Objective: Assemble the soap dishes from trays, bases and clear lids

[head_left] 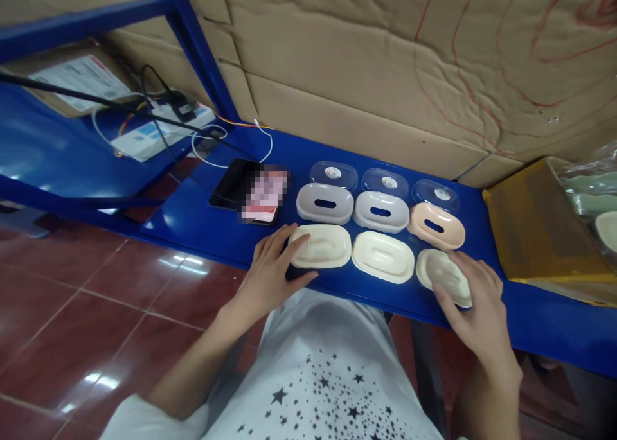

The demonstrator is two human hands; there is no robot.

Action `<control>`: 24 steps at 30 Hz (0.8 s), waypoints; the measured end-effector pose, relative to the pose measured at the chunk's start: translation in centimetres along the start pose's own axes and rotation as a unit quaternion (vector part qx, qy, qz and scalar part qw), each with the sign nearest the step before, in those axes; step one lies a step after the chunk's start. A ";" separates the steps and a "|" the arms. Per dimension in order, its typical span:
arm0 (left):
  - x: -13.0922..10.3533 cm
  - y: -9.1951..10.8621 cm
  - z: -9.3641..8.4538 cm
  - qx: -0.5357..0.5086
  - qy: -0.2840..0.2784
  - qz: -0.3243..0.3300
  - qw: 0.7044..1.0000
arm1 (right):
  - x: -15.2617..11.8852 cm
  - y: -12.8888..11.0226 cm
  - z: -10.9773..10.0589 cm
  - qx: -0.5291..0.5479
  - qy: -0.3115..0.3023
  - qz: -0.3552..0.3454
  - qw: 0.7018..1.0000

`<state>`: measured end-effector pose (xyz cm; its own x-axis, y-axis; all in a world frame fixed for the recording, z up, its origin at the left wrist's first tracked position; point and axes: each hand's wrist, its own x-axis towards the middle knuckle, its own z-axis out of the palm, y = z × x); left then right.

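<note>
Three cream oval dishes lie in the front row on the blue table. My left hand (274, 270) rests at the left end of the left cream dish (322, 247), its fingers apart and one fingertip over the rim. The middle cream dish (383, 257) is untouched. At the right cream dish (441, 270), my right hand (477, 299) has its thumb at the front edge and its fingers on the far side. Behind them sit two whitish slotted trays (325, 203) (382, 211) and a peach slotted tray (436, 225).
Three clear lids (332, 174) with round stickers lie behind the trays. A phone (264, 196) is at the left. A cardboard box (540, 228) with plastic-wrapped dishes stands right. A power strip (164, 132) with cables lies back left, by a blue frame post.
</note>
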<state>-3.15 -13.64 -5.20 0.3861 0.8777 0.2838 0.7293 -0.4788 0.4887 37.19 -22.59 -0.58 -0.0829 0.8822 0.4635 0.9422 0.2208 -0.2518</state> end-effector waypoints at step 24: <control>0.1 6.1 -2.7 -0.776 0.173 -0.385 0.469 | 15.0 -10.6 7.8 0.109 -0.141 -0.255 0.950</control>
<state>-0.15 -16.53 0.01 0.0344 0.8739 -0.4849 -0.8152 0.3052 0.4922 23.44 -8.48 2.43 -0.6243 0.7063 0.3336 0.6682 0.7041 -0.2403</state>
